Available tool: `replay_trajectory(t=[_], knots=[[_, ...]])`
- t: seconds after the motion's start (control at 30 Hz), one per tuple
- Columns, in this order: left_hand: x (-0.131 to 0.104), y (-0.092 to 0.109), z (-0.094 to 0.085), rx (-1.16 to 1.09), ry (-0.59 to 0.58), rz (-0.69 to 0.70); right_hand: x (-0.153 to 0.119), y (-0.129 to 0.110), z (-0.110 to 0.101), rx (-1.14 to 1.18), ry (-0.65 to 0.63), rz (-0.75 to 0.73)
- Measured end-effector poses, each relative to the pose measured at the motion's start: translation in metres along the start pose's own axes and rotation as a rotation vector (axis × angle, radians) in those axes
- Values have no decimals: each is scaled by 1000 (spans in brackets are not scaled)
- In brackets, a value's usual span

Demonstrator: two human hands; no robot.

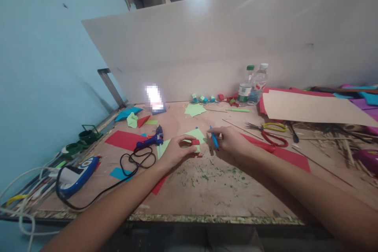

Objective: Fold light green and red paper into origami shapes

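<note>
While the left hand [177, 150] pinched a red-and-green paper piece [196, 149] near the frame's centre, the right hand [232, 141] gripped a blue tool [214, 140]; squeezing too hard risked creasing the paper

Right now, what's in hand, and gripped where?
Left hand: small red-and-green piece, by its left side. Right hand: blue pen-like tool, between fingers and thumb; exact grip spot unclear.
</note>
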State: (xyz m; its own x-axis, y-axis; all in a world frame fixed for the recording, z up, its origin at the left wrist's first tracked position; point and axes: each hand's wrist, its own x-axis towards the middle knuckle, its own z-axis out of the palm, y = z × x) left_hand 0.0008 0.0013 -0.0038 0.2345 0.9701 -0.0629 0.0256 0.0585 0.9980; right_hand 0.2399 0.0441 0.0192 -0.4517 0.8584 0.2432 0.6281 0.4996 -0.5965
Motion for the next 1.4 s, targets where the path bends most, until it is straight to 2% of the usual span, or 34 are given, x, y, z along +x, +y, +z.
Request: replay_trajectory(t=[0.27, 0.5, 0.6, 0.83, 1.1, 1.23, 1.4], knots=[[-3, 4, 1, -23, 18, -1, 2, -1, 5, 56, 40, 40], [-3, 6, -1, -46, 45, 10, 2, -10, -8, 158, 189, 88], [-2, 6, -1, -50, 48, 13, 3, -12, -14, 195, 215, 98], [-4, 8, 2, -68, 69, 18, 2, -11, -5, 238, 150, 114], [-4, 6, 2, -19, 82, 61, -8, -15, 9, 141, 41, -12], [-5, 6, 2, 80, 93, 122, -6, -13, 12, 159, 64, -2], [-11, 21, -1, 253, 174, 334, -2, -16, 1, 307, 200, 82]])
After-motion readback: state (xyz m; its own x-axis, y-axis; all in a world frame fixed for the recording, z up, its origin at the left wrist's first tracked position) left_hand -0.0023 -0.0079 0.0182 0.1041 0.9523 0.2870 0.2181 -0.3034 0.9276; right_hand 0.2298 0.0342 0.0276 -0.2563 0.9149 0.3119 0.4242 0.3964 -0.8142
